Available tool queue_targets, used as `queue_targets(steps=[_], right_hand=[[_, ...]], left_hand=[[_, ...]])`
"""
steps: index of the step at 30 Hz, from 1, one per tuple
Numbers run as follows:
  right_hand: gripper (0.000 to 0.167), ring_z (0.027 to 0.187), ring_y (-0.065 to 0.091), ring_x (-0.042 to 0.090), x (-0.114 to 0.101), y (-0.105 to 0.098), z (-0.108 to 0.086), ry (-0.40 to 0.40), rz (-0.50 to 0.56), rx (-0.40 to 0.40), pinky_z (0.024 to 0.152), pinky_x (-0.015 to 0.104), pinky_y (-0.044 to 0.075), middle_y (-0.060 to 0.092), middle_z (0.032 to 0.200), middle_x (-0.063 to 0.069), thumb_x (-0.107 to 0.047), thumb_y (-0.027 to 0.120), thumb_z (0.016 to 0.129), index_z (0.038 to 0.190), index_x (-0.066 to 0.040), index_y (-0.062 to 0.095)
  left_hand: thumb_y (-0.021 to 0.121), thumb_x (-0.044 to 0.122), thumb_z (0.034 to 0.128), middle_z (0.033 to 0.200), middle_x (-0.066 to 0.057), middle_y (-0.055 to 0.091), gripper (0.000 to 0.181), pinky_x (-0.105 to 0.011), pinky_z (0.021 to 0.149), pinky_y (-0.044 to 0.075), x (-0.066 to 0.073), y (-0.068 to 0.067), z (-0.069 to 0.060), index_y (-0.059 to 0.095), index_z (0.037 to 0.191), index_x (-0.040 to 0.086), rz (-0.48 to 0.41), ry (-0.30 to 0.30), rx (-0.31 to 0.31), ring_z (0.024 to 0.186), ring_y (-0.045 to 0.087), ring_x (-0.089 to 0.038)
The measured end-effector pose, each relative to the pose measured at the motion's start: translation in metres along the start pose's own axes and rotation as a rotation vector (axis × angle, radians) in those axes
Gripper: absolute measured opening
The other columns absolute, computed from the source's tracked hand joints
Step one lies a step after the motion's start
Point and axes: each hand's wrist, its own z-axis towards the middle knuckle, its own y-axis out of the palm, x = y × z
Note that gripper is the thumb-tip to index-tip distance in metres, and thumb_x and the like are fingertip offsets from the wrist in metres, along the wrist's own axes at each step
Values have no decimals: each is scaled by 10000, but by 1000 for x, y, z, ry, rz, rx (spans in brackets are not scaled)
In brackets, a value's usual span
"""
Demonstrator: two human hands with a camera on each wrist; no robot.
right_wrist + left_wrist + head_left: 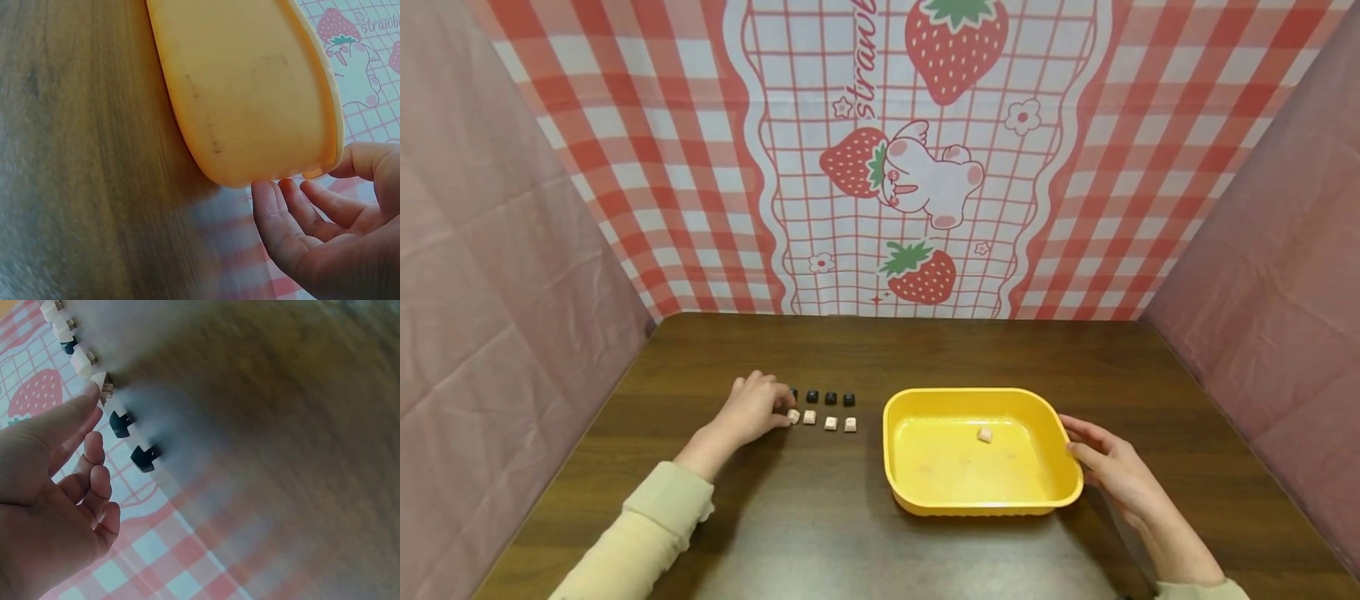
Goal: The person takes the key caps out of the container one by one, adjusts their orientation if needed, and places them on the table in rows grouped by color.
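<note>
At the left end of a row of cream keycaps, my left hand pinches one cream keycap between thumb and index finger. That keycap looks slightly tilted; its other fingers curl loosely. Beside it in the row are more cream keycaps. Behind them runs a row of black keycaps, the leftmost partly hidden by my fingers. My right hand grips the right end of a yellow plastic basin, thumb at the rim and fingertips against the outer wall. One cream keycap lies inside the basin.
The brown wooden table carries everything. A red-and-white strawberry-print cloth hangs behind its back edge. Pink cloth walls stand at left and right.
</note>
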Motion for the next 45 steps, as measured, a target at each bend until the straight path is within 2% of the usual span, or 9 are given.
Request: queue_targets(steps=[8,12,20,29,38,45], right_hand=[[578,983,583,-13,0,0,0,0,5,-5,780,298,529,378,1405,305,-199,500,976,1438,67,277],[575,980,585,-11,0,0,0,6,3,-4,782,300,529,376,1407,308,-197,499,976,1438,67,278],[576,965,587,-16,-1,0,0,18,-14,7,776,298,531,381,1404,307,-207,506,973,1435,61,289],[574,969,587,-13,-1,0,0,19,-16,4,782,302,531,380,1406,305,-208,502,975,1438,57,289],[577,970,582,-18,-2,0,0,35,-16,1,788,306,530,363,1420,302,-207,501,975,1441,54,283],[575,972,585,-10,-3,0,0,29,-13,-1,781,306,531,364,1418,306,-202,499,976,1440,59,281]], left_hand=[[785,222,739,761,41,580,126,-400,730,321,-1,6,4,688,813,189,6,35,22,811,469,-193],[792,190,731,720,54,591,124,-405,721,320,-3,5,3,679,781,176,6,30,35,784,471,-189],[788,167,737,712,48,608,138,-398,724,304,-4,2,1,667,800,145,-10,0,9,781,467,-190],[804,177,710,710,52,590,178,-421,733,321,-1,-4,4,661,810,140,-7,10,37,798,479,-210],[782,230,742,813,-3,598,231,-394,725,298,25,-25,13,662,910,128,12,18,39,816,465,-202],[772,283,748,938,-12,605,266,-413,769,325,55,-39,23,634,943,166,65,77,105,896,484,-227]])
